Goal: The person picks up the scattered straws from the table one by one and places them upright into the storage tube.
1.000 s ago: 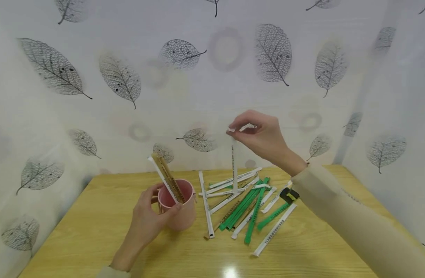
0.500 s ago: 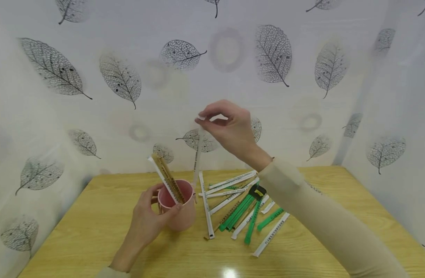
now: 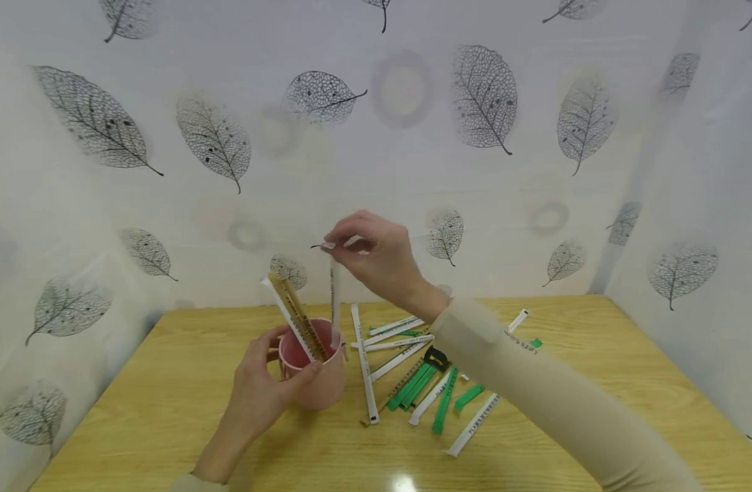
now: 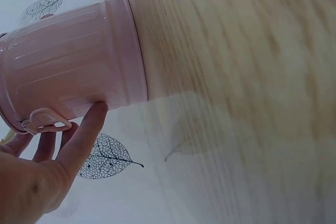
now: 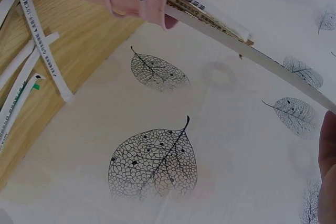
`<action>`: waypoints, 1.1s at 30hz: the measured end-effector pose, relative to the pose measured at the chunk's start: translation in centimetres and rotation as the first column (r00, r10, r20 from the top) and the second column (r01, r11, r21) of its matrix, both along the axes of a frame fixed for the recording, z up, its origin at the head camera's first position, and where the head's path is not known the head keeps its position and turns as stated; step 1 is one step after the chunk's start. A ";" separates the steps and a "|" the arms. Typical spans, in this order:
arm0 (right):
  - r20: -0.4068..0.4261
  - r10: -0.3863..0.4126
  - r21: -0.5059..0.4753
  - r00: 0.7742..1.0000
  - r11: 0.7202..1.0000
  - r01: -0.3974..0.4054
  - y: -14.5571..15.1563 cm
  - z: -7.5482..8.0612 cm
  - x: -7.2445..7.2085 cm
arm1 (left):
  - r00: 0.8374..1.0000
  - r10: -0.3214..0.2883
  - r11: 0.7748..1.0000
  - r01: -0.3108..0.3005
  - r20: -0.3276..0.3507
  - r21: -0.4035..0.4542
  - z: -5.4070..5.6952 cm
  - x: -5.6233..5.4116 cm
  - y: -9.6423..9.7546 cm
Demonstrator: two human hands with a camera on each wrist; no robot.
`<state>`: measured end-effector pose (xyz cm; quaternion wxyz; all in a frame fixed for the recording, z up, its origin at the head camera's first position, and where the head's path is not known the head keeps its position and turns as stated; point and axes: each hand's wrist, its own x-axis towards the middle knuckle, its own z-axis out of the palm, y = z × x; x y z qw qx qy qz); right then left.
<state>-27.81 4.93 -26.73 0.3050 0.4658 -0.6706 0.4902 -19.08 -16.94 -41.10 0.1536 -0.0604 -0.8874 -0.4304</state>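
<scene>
A pink bucket [image 3: 317,388] with small side handles stands upright on the table. My left hand [image 3: 260,389] holds it from the left, thumb on the near side and the other fingers round the back. Brown wrapped straws [image 3: 301,316] and a white wrapped straw lean inside it. My right hand [image 3: 376,258] pinches the top end of another white wrapped straw [image 3: 335,294], which hangs nearly upright with its lower end at the bucket's right inner rim. In the right wrist view this straw [image 5: 283,74] runs from the fingertips to the bucket mouth [image 5: 170,3].
Right of the bucket lies a loose pile of wrapped straws, among them green straws [image 3: 415,386], white straws [image 3: 365,365] and brown ones. My right forearm [image 3: 536,383] passes over part of it. A leaf-printed sheet [image 3: 400,150] hangs behind the wooden table [image 3: 197,369].
My right hand has carried the white straw leftward from above the pile to the bucket, then lowered so the straw's end reaches the rim. My left hand and the bucket have stayed put.
</scene>
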 end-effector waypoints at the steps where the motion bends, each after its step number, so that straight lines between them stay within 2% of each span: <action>1: -0.001 0.008 0.015 1.000 1.000 -0.007 -0.1 -0.4 0.0 | 1.000 -0.001 1.000 0.001 0.000 0.001 0.0 0.0 0.0; 7: 0.027 0.041 0.064 0.999 0.997 -0.043 -0.2 -2.5 0.1 | 1.000 -0.002 1.000 0.002 0.013 -0.007 -0.1 0.0 0.0; 21: 0.027 0.058 0.155 0.998 0.986 -0.062 -0.4 -5.8 0.0 | 1.000 0.005 1.000 -0.005 -0.005 -0.013 0.0 0.0 0.1; 33: 0.028 0.054 0.164 0.998 0.985 -0.058 -0.5 -6.9 0.2 | 1.000 -0.004 1.000 0.004 -0.004 -0.009 0.2 0.0 0.2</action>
